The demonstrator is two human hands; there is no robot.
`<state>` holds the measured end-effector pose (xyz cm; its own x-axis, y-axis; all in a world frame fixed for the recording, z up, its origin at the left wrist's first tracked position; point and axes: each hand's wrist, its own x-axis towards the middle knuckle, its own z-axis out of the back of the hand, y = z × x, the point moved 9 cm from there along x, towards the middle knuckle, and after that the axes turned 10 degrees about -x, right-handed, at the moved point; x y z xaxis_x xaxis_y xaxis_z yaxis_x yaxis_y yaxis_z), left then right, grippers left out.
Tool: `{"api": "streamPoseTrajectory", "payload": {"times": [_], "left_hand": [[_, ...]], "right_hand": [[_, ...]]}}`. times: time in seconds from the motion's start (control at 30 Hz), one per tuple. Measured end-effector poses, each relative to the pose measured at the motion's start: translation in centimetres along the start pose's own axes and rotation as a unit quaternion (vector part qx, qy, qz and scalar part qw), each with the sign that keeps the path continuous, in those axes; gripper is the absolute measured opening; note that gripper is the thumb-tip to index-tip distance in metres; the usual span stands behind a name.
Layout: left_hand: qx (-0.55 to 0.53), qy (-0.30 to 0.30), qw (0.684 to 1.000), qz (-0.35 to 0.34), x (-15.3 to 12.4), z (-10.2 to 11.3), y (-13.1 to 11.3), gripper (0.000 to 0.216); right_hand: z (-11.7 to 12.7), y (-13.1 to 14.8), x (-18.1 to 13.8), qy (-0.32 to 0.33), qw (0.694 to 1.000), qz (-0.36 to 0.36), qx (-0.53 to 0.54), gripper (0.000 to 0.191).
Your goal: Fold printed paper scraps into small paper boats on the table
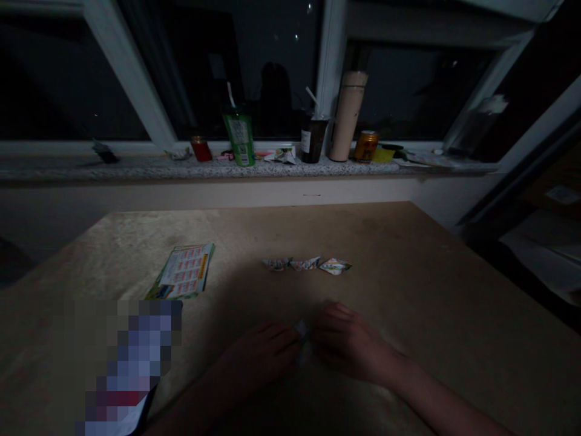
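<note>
Low on the wooden table, my left hand [272, 344] and my right hand [341, 336] face each other with fingers curled inward. Between them shows a small pale piece of paper [301, 329], pinched from both sides; the dimness hides most of it and the fingertips. Just beyond my hands, three small folded printed papers lie in a row: the left one [276, 264], the middle one [306, 264] and the right one [335, 266]. Off to the left rests a stack of printed leaflets [188, 269] with red text.
A pixelated flat, phone-like object [140, 357] lies at the near left of the table [385, 242]. Along the granite windowsill [158, 171] stand a green cup [240, 136], a dark cup [313, 142], a tall flask [348, 115], a gold can [365, 147] and a red jar [201, 149].
</note>
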<state>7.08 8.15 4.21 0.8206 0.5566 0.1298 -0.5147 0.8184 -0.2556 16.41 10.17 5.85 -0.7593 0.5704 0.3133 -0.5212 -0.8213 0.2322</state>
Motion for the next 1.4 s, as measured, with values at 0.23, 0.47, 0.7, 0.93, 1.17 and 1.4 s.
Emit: {"api": "streamPoseTrajectory", "payload": {"times": [0.23,0.47,0.7,0.93,1.17,1.4], "left_hand": [[-0.003,-0.004,1.0,-0.005,0.3,-0.2,0.2,0.014],[-0.004,-0.005,1.0,-0.008,0.5,-0.4,0.4,0.011],[-0.043,-0.009,0.999,-0.008,0.6,-0.5,0.7,0.012],[-0.127,-0.038,0.99,0.048,0.5,0.2,1.7,0.016],[-0.182,-0.076,0.972,0.128,-0.1,0.7,3.1,0.017],[-0.153,-0.093,0.966,0.185,0.0,1.0,4.6,0.008]], "right_hand": [[-1.0,0.9,-0.1,0.002,0.996,0.036,-0.082,0.012],[-1.1,0.7,-0.1,0.007,0.997,0.026,-0.075,0.012],[-1.3,0.7,-0.1,-0.003,0.996,0.018,-0.085,0.01],[-1.6,0.3,-0.3,-0.045,0.995,0.002,-0.09,0.012],[-1.7,-1.2,0.1,-0.045,0.992,-0.108,-0.054,0.009],[-2.8,-0.9,0.5,0.011,0.978,-0.137,-0.159,0.003]]}}
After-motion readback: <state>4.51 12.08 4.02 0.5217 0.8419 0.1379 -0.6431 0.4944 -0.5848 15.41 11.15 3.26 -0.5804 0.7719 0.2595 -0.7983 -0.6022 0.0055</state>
